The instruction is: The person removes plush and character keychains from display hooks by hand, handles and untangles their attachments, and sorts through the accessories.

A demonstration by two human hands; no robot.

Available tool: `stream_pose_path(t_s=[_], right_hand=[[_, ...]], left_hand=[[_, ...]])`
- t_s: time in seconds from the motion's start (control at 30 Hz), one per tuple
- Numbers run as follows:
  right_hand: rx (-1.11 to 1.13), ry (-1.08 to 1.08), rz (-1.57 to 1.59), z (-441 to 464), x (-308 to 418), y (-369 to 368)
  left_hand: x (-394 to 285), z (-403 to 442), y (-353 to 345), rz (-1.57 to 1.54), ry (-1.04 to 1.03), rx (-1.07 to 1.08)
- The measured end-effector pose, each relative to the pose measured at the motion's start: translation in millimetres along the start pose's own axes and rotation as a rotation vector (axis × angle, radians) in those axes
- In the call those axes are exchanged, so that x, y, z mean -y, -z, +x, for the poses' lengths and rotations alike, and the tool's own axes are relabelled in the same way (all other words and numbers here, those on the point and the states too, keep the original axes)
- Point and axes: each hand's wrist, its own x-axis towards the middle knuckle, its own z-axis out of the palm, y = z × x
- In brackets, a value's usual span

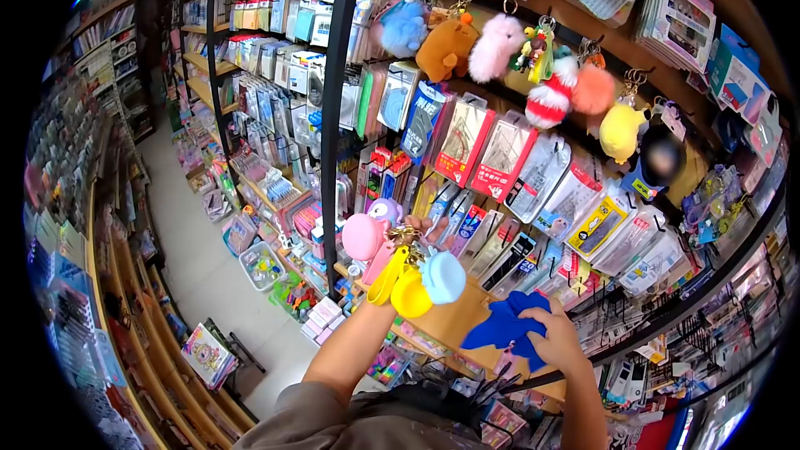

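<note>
A bunch of silicone keychains hangs from my left hand (427, 229), whose fingers are partly hidden behind the metal clasps. Among them are a round pink keychain (363, 237), a yellow keychain (409, 293) with a strap, a light blue keychain (443, 277) and a purple one (384, 211). Lower right, my right hand (552, 332) grips a crumpled blue cloth (504, 322) between thumb and fingers. The cloth is just above a wooden shelf board (460, 317).
Plush keychains, such as a brown one (447, 46) and a yellow one (621, 132), hang on hooks above. Packaged stationery (500, 154) fills the rack behind my hands. A black upright post (335, 117) stands left of them. An aisle floor (179, 200) runs further left, with a plastic bin (262, 265) beside it.
</note>
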Motion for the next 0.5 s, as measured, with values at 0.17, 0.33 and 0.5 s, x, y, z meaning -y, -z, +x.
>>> stream_pose_path(t_s=[0.17, 0.33, 0.5], right_hand=[[0.001, 0.055, 0.195, -11.0, 17.7, -13.0], [-0.006, 0.104, 0.169, -15.9, 28.7, -17.1], [-0.031, 0.126, 0.216, -16.9, 34.3, -24.3]], left_hand=[[0.7, -4.5, -2.9, 0.086, 0.007, -0.025], [-1.5, -0.2, 13.3, 0.102, 0.034, 0.101], [-2.1, -2.6, 18.5, 0.125, 0.029, 0.111]])
